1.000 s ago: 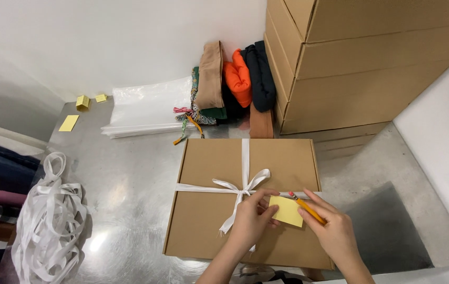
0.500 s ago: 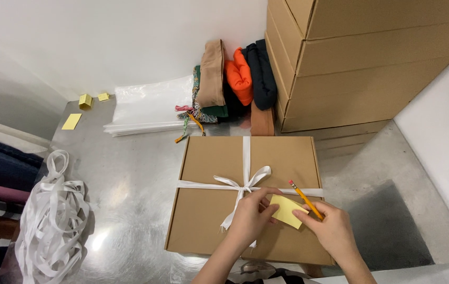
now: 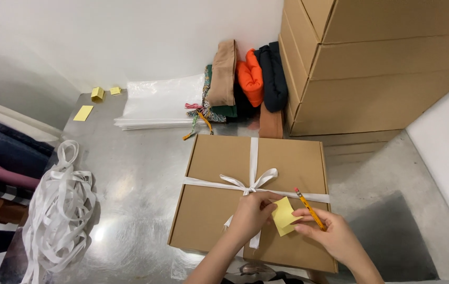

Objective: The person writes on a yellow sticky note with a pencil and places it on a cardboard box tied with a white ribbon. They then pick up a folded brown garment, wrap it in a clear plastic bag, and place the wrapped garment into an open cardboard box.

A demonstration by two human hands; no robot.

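A flat brown cardboard box [image 3: 219,158] lies on the metal table, tied with a white ribbon [image 3: 253,181] knotted in a bow at its middle. My left hand [image 3: 250,215] rests on the box just below the bow and pinches the left edge of a yellow sticky note [image 3: 284,215]. My right hand [image 3: 329,236] holds the note's right side and grips a yellow pencil [image 3: 308,208], whose red eraser end points up and left.
A pile of loose white ribbon [image 3: 59,210] lies at the table's left edge. A stack of clear plastic sheets [image 3: 158,105], folded clothes [image 3: 240,79] and stacked cardboard boxes [image 3: 382,68] stand at the back. Small yellow notes [image 3: 83,112] lie far left.
Both hands have lifted the yellow note slightly off the box lid. The pencil has swung from lying low to pointing up and left.
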